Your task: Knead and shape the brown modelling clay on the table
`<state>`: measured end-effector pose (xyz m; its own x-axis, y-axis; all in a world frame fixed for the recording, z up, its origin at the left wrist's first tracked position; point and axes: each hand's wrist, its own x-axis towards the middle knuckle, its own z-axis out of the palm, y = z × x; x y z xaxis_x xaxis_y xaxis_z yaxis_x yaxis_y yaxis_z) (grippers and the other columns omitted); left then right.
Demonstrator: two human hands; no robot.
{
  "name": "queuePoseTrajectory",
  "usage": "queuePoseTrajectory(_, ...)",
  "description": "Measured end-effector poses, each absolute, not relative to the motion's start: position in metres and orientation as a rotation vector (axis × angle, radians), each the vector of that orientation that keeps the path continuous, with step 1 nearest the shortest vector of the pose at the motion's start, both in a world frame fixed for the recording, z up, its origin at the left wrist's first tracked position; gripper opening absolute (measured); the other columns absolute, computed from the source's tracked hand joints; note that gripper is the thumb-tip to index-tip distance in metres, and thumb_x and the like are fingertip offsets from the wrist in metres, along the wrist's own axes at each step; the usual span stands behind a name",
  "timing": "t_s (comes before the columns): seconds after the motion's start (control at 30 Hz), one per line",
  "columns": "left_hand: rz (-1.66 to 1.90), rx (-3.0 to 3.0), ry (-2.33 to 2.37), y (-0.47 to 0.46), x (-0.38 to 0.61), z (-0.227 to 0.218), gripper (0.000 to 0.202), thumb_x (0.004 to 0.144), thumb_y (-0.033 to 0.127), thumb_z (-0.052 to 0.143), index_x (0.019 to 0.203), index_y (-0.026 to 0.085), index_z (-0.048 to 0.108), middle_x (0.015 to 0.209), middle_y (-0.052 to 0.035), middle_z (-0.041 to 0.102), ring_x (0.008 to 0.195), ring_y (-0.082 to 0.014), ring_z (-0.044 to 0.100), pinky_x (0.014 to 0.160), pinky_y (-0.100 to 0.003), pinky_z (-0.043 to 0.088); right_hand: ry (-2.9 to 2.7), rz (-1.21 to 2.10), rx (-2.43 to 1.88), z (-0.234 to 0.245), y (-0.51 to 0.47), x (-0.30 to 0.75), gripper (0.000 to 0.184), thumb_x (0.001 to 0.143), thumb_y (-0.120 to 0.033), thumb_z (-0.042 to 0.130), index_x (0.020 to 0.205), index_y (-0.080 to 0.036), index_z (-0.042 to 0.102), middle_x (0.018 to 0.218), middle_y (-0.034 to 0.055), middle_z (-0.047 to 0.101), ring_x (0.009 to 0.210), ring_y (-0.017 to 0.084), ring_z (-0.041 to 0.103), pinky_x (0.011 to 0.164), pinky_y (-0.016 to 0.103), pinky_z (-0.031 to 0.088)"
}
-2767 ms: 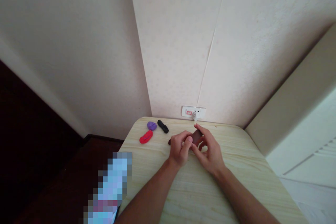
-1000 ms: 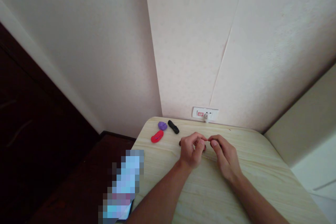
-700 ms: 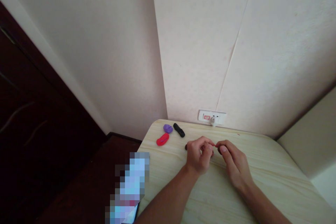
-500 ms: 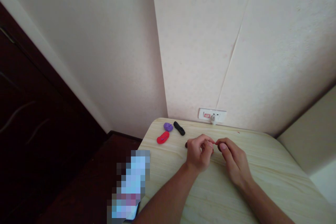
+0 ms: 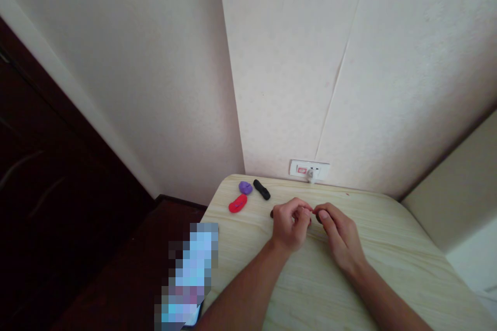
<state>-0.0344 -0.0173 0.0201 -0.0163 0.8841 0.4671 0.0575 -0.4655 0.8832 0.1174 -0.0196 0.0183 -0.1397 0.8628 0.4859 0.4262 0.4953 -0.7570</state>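
Note:
Over the table, my left hand [image 5: 289, 225] is closed around a brown piece of modelling clay [image 5: 272, 213]. One end of the piece shows past the far side of the hand; most of it is hidden. My right hand [image 5: 341, 235] pinches another dark brown lump of clay [image 5: 319, 216] between thumb and fingers. The fingertips of both hands meet or nearly meet. Left of the hands lie a black clay roll [image 5: 261, 190], a purple clay lump [image 5: 245, 187] and a flattened red clay piece [image 5: 237, 204].
The pale wood-grain table [image 5: 310, 289] has a rounded back-left corner against the wall. A wall socket [image 5: 309, 169] with a white plug sits just above its back edge. At the left edge lies a pixelated bright object [image 5: 190, 274], perhaps a phone. A dark door [image 5: 46, 165] stands at left.
The camera view has shifted slightly, so everything sits a little further left. Both hands keep nearly the same pose and hold; the clay on the table has not moved.

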Motion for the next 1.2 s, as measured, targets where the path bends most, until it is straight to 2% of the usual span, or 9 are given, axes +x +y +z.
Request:
queuePoseTrajectory(0.5,1.549,1.600,1.005,-0.0174,-0.0340,0.0196,0.028,0.093,0.038,0.057,0.085,0.015,0.071,0.058,-0.0026,0.067,0.049,-0.0139,0.059,0.050,-0.024,0.044,-1.757,0.580,-1.091,0.0195,-0.0202,0.1168,0.037,0.104,-0.048,0.047,0.086,-0.022,0.066,0.073,0.0016,0.065,0.069,0.019,0.061,0.064,0.030,0.046)
queuePoseTrajectory(0.67,1.545,1.605,1.007,-0.0173,-0.0345,0.0205,0.029,0.092,0.039,0.057,0.084,0.015,0.070,0.057,-0.0038,0.067,0.048,-0.0141,0.059,0.049,-0.024,0.043,-1.737,0.596,-1.154,0.0172,-0.0203,0.1180,0.042,0.103,-0.051,0.048,0.077,-0.022,0.062,0.067,-0.0002,0.060,0.062,0.017,0.056,0.060,0.029,0.043)
queuePoseTrajectory(1.03,1.533,1.589,1.007,-0.0159,-0.0339,0.0185,0.030,0.093,0.039,0.056,0.085,0.015,0.071,0.057,-0.0029,0.066,0.048,-0.0138,0.059,0.050,-0.024,0.043,-1.619,0.699,-1.186,0.0191,-0.0195,0.1142,0.044,0.101,-0.056,0.048,0.076,-0.022,0.060,0.063,-0.0014,0.054,0.059,0.017,0.050,0.055,0.029,0.039)
queuePoseTrajectory(1.2,1.538,1.607,1.018,-0.0156,-0.0340,0.0180,0.027,0.093,0.037,0.056,0.085,0.015,0.070,0.056,-0.0021,0.066,0.047,-0.0133,0.058,0.048,-0.023,0.042,-1.439,0.923,-1.134,0.0147,-0.0198,0.1129,0.063,0.101,-0.066,0.035,0.065,-0.021,0.058,0.056,-0.0016,0.044,0.053,0.015,0.039,0.049,0.029,0.031)
